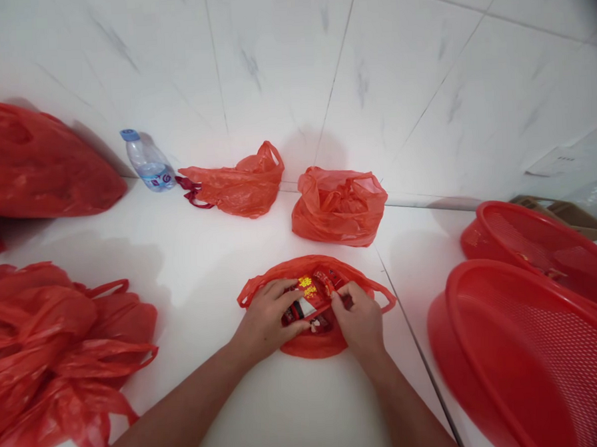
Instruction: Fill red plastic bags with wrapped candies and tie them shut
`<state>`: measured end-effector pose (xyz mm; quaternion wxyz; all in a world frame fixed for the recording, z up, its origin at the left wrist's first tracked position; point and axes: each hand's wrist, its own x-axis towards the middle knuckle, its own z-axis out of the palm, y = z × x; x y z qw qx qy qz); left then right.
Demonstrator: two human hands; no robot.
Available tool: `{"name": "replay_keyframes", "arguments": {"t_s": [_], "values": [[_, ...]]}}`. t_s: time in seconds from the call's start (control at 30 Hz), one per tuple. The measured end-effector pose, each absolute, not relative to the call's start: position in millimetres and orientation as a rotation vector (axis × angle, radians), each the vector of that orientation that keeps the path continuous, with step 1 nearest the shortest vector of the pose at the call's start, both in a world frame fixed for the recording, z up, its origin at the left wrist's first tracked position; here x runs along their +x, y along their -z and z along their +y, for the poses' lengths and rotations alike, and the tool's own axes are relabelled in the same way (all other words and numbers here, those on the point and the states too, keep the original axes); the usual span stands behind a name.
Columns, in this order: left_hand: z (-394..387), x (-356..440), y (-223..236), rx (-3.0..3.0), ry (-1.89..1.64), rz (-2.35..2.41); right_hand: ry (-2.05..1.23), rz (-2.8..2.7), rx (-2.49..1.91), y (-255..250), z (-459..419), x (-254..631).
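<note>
A red plastic bag [312, 348] lies open on the white table in front of me, with several small packets inside it. My left hand [269, 316] reaches into the bag's left side, its thumb and fingers curled around the edge of a red-and-white packet with yellow print [308, 291]. At the right side of the opening, my right hand [359, 317] pinches a shiny red wrapper [328, 286] between thumb and fingertips. Both hands cover parts of the bag's contents, so the lower packets are hard to make out.
Behind stand an open red bag [340, 211], a flatter red bag [246, 186] and a plastic bottle [150, 164] against the tiled wall. Red bags pile up at left [49, 343], near a large full one [39, 160]. Red mesh baskets [505, 346] occupy the right.
</note>
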<state>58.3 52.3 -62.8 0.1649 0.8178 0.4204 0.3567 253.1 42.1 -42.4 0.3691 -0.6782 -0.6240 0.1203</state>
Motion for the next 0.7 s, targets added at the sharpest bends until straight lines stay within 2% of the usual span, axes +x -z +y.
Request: {"name": "replay_keyframes", "arguments": {"t_s": [0.43,0.7], "values": [[52.4,58.9,61.5,2.301,-0.984,1.22,-0.379,-1.509,-1.744,44.4,43.7,256.6],[50.9,56.8,59.4,2.291,-1.037,1.229,-0.399,-1.543,-1.557,41.0,41.1,254.5]]}}
